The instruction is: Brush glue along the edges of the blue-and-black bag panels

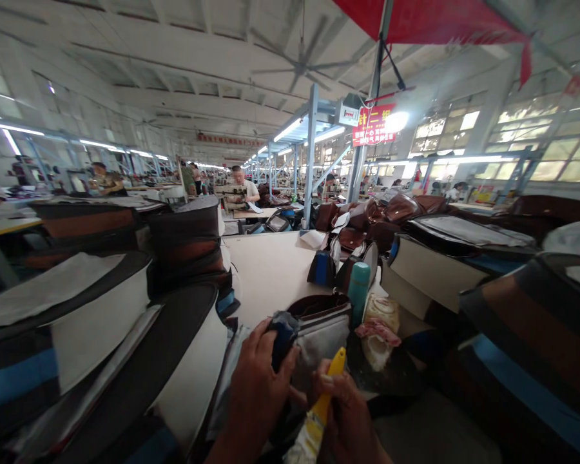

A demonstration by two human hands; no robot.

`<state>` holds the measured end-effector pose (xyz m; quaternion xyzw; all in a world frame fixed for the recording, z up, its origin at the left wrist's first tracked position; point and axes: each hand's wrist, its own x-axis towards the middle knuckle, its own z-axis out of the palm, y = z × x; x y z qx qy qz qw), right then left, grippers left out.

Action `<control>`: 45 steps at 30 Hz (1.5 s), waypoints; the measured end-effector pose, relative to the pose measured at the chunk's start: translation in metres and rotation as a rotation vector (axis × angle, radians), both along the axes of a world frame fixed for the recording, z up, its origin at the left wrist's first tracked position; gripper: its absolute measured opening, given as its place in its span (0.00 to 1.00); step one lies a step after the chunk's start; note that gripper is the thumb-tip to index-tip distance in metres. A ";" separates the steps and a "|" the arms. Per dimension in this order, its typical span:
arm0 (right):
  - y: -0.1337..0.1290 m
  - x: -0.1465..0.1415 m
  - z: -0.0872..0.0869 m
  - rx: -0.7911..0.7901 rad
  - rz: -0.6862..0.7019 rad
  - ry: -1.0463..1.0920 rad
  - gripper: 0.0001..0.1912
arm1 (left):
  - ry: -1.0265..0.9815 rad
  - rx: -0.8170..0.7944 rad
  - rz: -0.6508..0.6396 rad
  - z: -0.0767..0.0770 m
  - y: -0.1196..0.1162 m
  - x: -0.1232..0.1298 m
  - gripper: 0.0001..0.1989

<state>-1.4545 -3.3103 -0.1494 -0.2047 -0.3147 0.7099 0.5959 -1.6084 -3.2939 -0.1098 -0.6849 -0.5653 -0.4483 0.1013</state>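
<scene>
My left hand (257, 380) grips a dark blue curved bag piece (284, 330) between its thumb and fingers. In my closed right hand (342, 401) is a paintbrush (323, 407) with a yellow handle, slanting down to the left. Its bristle end is coated in a whitish substance and lies low in the view. Just beyond my hands a grey and dark brown bag (321, 332) stands with its top open. Whether the blue piece is joined to this bag, I cannot tell. What lies below my wrists is dark and partly hidden.
A teal bottle (359, 289) stands behind the bag, beside a crusted container (381, 316) with a pink rag (377, 332) on it. Stacked bag panels (183, 361) rise on the left, more panels (526, 322) on the right. Brown bags (362, 219) lie piled farther back on the white table (270, 264).
</scene>
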 end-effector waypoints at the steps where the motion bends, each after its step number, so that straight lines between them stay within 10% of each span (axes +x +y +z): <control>1: -0.001 0.004 0.004 -0.017 0.039 0.030 0.10 | -0.023 -0.006 -0.021 0.001 0.000 -0.001 0.15; 4: 0.002 0.024 0.025 -0.034 0.077 0.080 0.10 | -0.115 -0.043 -0.091 0.007 -0.001 -0.002 0.13; 12: 0.044 0.070 0.098 -0.060 -0.417 -0.049 0.15 | -0.234 -0.097 -0.028 0.021 0.001 -0.001 0.17; 19: 0.045 0.059 0.083 -0.097 -0.338 -0.003 0.18 | -0.083 -0.155 0.140 0.012 0.002 0.001 0.31; 24: 0.045 0.049 0.073 -0.094 -0.394 -0.032 0.22 | -0.278 -0.226 0.074 0.010 0.013 -0.009 0.13; 45: 0.082 0.015 0.094 0.317 -0.661 -0.598 0.14 | -0.451 -0.226 -0.100 0.020 -0.004 0.000 0.11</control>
